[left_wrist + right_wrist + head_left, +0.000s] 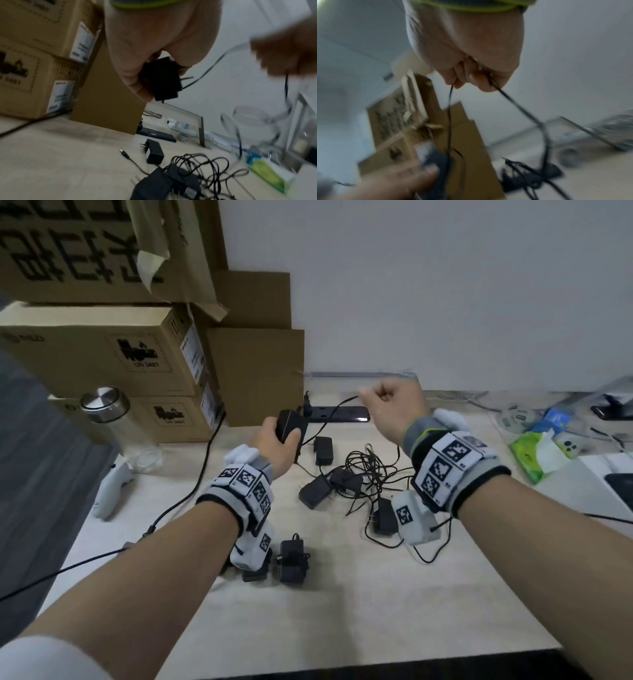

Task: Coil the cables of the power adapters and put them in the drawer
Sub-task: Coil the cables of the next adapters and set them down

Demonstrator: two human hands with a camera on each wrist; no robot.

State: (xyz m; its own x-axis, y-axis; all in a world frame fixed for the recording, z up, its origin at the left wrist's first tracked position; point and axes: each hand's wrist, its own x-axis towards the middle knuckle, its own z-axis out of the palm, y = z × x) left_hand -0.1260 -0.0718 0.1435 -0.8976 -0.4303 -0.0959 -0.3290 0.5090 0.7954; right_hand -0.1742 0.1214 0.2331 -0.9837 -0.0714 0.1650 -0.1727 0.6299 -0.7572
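My left hand (277, 440) (145, 70) grips a black power adapter (289, 424) (162, 79) held above the desk. From it a thin black cable (337, 407) (449, 108) runs up to my right hand (390, 405) (471, 75), which pinches it in a closed fist, raised to the right. Several more black adapters with tangled cables (359, 477) (188, 174) lie on the light wooden desk (342, 594) between my wrists. Two adapters (291, 559) with wound cables sit near my left wrist. No drawer is in view.
Stacked cardboard boxes (102, 354) fill the back left. A glass bottle with a metal cap (113, 422) stands before them, with a white controller (109, 491) beside it. A black power strip (339, 414) lies at the wall. Tissue packs and small items (537, 453) crowd the right.
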